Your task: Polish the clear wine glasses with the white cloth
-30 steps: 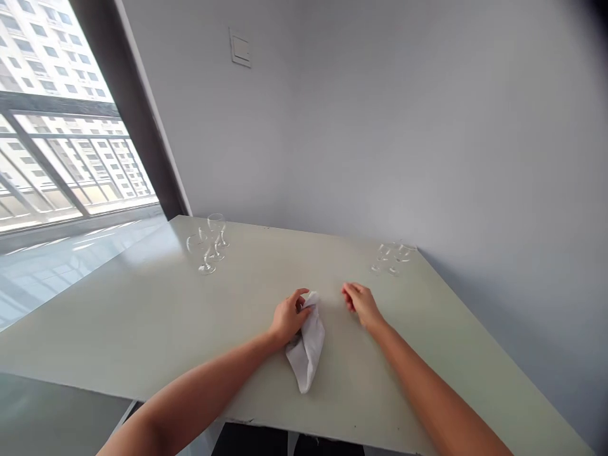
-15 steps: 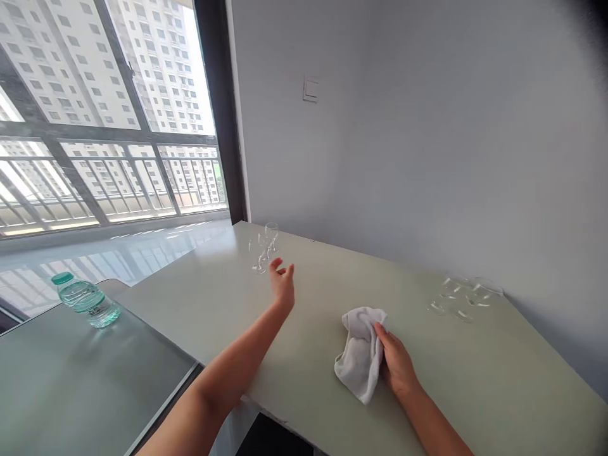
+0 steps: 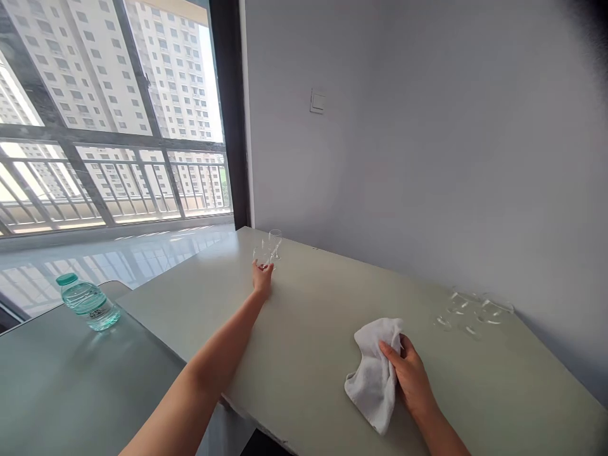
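My left hand (image 3: 263,277) reaches to the far end of the light table, right at a small group of clear stemmed glasses (image 3: 275,239). Its thumb and fingers are parted around the lower part of the nearest glass, and a firm grip does not show. The hand hides part of that glass. In my right hand (image 3: 412,373) a crumpled white cloth (image 3: 373,380) is pinched between thumb and fingers, hanging just over the near part of the table.
Several more clear glasses (image 3: 494,308) stand at the right, close to the wall. A water bottle with a green cap (image 3: 90,303) stands on a lower dark glass surface (image 3: 61,386) at the left. The pale table (image 3: 323,291) runs along the grey wall (image 3: 427,158).
My left hand has moved forward and slightly left, from beside the far glasses to the nearest one. My right hand, still holding the cloth, has shifted a little right and down in view.
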The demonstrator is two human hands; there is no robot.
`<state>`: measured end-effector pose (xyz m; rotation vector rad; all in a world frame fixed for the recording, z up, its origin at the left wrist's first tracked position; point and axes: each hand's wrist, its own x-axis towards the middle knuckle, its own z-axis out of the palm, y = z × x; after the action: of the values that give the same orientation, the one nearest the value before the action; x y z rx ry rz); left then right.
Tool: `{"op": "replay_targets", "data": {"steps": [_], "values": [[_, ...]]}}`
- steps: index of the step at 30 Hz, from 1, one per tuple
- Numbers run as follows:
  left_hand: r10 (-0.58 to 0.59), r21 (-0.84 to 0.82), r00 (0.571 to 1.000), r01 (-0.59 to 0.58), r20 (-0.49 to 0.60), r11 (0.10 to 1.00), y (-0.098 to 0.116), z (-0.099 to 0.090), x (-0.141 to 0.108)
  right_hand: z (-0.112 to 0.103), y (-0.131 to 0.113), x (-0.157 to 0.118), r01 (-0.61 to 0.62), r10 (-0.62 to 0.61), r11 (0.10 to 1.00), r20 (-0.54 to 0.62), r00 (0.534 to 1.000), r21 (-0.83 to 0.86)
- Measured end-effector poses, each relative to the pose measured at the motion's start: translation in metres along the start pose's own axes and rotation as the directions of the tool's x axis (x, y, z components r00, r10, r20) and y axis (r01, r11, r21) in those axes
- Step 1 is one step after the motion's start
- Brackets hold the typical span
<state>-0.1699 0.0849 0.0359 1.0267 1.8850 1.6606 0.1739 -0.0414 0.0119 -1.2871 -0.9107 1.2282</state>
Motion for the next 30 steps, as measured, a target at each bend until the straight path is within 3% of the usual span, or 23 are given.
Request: {"op": "replay_targets", "data": {"steps": [3,5,9,11,14,16,18,22,25,28,30], "values": [[0.005,0.063,0.999,-0.008,0.047,0.998,0.003,0.009,-0.021,0.002,-0.005,-0.001,-0.007,0.007,1.0,-0.082,0.997,-0.008],[0.085,0.145,0.982,-0.109,0.167,0.983,0.009,0.018,-0.044,0.007,-0.013,-0.002,0.004,-0.003,1.0,-0.143,0.99,0.011],[0.265,0.264,0.867,-0.397,0.422,0.879,0.027,0.039,-0.098,0.022,-0.04,0.0,0.222,-0.248,0.967,-0.251,0.936,-0.127],[0.313,0.273,0.809,-0.488,0.497,0.829,0.033,0.049,-0.12,0.032,-0.053,-0.001,0.37,-0.443,0.878,-0.221,0.869,-0.305],[0.357,0.269,0.735,-0.583,0.577,0.766,0.035,0.06,-0.143,0.051,-0.061,-0.006,0.526,-0.604,0.673,0.025,0.797,-0.519],[0.384,0.262,0.695,-0.632,0.608,0.729,0.032,0.063,-0.151,0.062,-0.054,-0.01,0.567,-0.577,0.596,0.187,0.795,-0.569],[0.411,0.26,0.659,-0.678,0.63,0.688,0.028,0.063,-0.155,0.068,-0.043,-0.012,0.563,-0.523,0.604,0.252,0.814,-0.565],[0.436,0.278,0.594,-0.754,0.676,0.595,0.023,0.056,-0.154,0.061,-0.028,-0.011,0.419,-0.28,0.803,0.352,0.893,-0.424],[0.472,0.232,0.501,-0.824,0.726,0.517,0.022,0.053,-0.153,0.047,-0.03,-0.009,0.274,-0.091,0.901,0.471,0.878,-0.337],[0.508,0.165,0.402,-0.879,0.762,0.448,0.022,0.052,-0.155,0.038,-0.029,-0.008,0.218,-0.055,0.941,0.52,0.852,-0.258],[0.52,0.143,0.377,-0.889,0.767,0.435,0.023,0.051,-0.157,0.036,-0.025,-0.009,0.158,-0.021,0.963,0.525,0.851,-0.217]]}}
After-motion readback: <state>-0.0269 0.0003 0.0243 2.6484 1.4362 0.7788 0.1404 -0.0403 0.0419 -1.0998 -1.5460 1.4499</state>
